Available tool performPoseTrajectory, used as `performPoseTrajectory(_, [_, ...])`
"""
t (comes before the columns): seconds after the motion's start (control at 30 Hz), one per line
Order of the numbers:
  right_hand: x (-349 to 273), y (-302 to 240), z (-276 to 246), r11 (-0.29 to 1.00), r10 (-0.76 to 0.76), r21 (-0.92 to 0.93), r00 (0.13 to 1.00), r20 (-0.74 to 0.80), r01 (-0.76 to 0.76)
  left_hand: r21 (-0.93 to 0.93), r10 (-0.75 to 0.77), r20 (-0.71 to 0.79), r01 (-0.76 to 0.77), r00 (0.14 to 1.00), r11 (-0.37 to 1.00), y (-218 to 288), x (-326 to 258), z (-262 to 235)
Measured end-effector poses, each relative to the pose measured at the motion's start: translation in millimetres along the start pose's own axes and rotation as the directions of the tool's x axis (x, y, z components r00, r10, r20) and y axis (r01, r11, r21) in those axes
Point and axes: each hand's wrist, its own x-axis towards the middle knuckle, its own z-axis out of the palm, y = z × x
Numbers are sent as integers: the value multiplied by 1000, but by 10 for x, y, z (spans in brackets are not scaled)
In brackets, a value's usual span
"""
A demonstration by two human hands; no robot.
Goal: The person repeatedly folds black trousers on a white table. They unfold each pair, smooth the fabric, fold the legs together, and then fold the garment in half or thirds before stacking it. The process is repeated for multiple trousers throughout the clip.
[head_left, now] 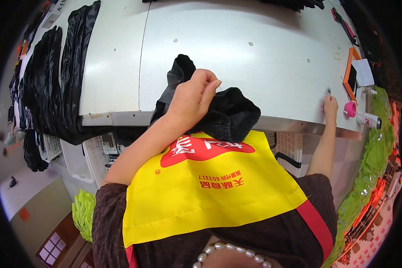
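Blk garment [233, 117] bunched at near edge of table [272, 71], at L hand [190, 99]; one end pokes away from body, other to R; no clear long axis; L nearer, thumb + fingers pinched, can't tell on what; R hand [330, 107] well off to R, near pink ring [350, 109]; blurred, grip unclear.

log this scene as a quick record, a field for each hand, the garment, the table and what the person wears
left hand: thumb and finger pinched together over the black garment; any thread there is too fine to be sure of
right hand: raised at the right, blurred, around a small dark object
garment: bunched at the table's near edge
table: white; more black garments at left, pink round item at right
wearing: yellow apron, pearl-like necklace
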Motion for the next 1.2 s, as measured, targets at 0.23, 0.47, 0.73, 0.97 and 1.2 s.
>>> performPoseTrajectory(0.23, [-1541,-2061,-234,722,-608,660,647,460,209,26,7,17,-7,1000,1000,30,-29,35])
performPoseTrajectory(0.47, [-2173,-2849,-557,433,-781,403,113,614,806,40,64,12,-64,998,997,24,-54,45])
performPoseTrajectory(0.73, [-2209,-3107,-518,303,-692,269,18,721,914,67,93,15,-93,996,993,28,-56,70])
performPoseTrajectory(0.97, [-2137,-3080,-405,382,-725,280,98,682,881,46,70,8,-71,998,996,3,-70,52])
performPoseTrajectory(1.2, [-550,-1569,221,786,-566,-220,815,120,578,-146,29,109,-13,994,989,49,-141,-175])
